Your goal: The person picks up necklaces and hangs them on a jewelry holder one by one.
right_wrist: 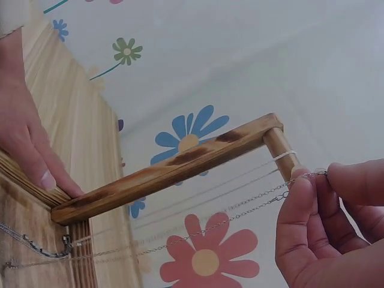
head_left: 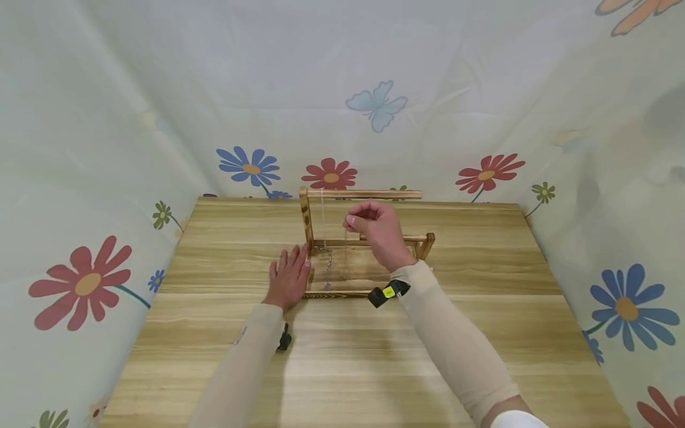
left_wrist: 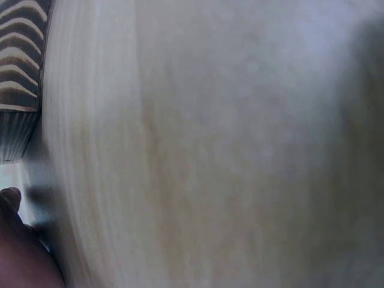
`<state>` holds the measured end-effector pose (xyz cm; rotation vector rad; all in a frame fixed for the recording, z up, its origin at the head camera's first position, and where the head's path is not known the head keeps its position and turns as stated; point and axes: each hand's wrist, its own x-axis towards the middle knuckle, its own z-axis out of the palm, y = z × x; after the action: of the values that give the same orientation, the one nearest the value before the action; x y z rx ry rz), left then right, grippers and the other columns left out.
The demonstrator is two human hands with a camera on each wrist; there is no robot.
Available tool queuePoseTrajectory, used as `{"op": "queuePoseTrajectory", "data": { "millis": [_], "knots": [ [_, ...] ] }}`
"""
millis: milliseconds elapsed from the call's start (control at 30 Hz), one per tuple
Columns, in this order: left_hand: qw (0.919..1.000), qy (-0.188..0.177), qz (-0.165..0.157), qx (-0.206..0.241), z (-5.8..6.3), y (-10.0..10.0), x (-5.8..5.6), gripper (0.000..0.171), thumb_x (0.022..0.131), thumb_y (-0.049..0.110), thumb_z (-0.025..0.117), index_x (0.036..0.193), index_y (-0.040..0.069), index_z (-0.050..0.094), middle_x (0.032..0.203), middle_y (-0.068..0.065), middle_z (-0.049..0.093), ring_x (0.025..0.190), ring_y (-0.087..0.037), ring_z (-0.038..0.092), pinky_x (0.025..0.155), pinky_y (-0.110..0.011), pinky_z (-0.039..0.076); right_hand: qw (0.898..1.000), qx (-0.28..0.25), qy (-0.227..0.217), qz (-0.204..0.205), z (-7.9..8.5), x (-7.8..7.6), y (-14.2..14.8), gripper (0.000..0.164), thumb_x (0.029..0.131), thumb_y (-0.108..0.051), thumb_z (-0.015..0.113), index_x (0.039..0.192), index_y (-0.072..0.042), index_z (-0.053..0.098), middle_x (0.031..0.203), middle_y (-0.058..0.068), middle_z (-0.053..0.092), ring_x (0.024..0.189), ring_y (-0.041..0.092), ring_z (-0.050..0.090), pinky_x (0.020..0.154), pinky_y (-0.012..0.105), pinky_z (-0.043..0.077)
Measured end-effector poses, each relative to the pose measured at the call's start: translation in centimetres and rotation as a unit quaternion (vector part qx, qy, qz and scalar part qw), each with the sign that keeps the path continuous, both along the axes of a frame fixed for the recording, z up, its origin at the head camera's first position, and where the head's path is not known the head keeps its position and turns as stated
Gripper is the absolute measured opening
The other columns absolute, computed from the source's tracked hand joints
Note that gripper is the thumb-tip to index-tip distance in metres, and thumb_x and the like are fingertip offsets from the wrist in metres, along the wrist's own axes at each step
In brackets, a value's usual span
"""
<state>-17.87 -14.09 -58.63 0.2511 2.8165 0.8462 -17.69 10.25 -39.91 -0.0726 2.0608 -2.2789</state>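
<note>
My right hand (head_left: 381,233) is raised over a wooden jewelry stand (head_left: 306,220), below the level of its top bar (head_left: 369,194). Thumb and fingers pinch the end of a thin chain necklace (right_wrist: 207,230), whose strands slant away toward the stand's base in the right wrist view. Beside it a pale necklace (head_left: 323,217) is looped over the top bar and hangs down. My left hand (head_left: 289,276) lies with fingers extended at the stand's left end, fingertips right at the foot of the upright. Only a bit of that hand shows in the left wrist view.
A lower bar (head_left: 401,237) with a short post (head_left: 426,245) stands at the stand's right end, partly behind my right hand. The base tray (head_left: 350,276) lies on a wood-grain table (head_left: 225,238). A flower-printed cloth (head_left: 267,89) surrounds the table at the back and sides.
</note>
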Motion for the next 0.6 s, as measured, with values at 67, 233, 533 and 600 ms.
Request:
{"op": "queuePoseTrajectory", "data": {
  "millis": [67,233,533,600],
  "knots": [
    [1.0000,-0.002,0.001,-0.003,-0.1,0.0,0.0,0.059,0.114,0.047,0.015,0.170,0.028,0.009,0.178,-0.008,0.010,0.164,-0.041,-0.003,0.127,-0.067,-0.005,1.000,0.006,0.008,-0.002,0.2,-0.3,0.1,0.013,0.098,0.001,0.068,0.109,0.008,0.067,0.092,0.002,0.072,0.086,0.015,0.074,0.092,0.037,0.063],
    [1.0000,-0.002,-0.001,-0.004,-0.5,0.1,-0.1,0.060,0.113,0.050,0.013,0.170,0.029,0.007,0.178,-0.007,0.009,0.164,-0.040,-0.003,0.127,-0.067,-0.006,1.000,0.007,0.025,-0.011,0.7,-0.8,0.3,0.013,0.097,0.001,0.070,0.108,0.009,0.069,0.091,0.005,0.073,0.084,0.016,0.075,0.087,0.034,0.064],
    [1.0000,0.007,0.003,-0.003,-0.7,0.0,0.0,0.061,0.113,0.052,0.012,0.170,0.031,0.008,0.178,-0.007,0.011,0.164,-0.041,-0.002,0.128,-0.066,-0.005,0.999,-0.025,0.004,-0.038,1.6,-1.6,0.3,0.012,0.096,0.003,0.071,0.106,0.009,0.070,0.089,0.006,0.073,0.079,0.014,0.074,0.082,0.029,0.064],
    [1.0000,0.008,0.002,-0.002,-0.7,-0.1,-0.1,0.061,0.113,0.052,0.012,0.170,0.031,0.008,0.178,-0.007,0.011,0.164,-0.041,-0.002,0.128,-0.067,-0.005,0.998,-0.041,-0.002,-0.042,1.8,-1.8,0.5,0.010,0.096,0.004,0.070,0.105,0.007,0.071,0.088,0.006,0.074,0.079,0.014,0.075,0.081,0.028,0.064]
  ]
}}
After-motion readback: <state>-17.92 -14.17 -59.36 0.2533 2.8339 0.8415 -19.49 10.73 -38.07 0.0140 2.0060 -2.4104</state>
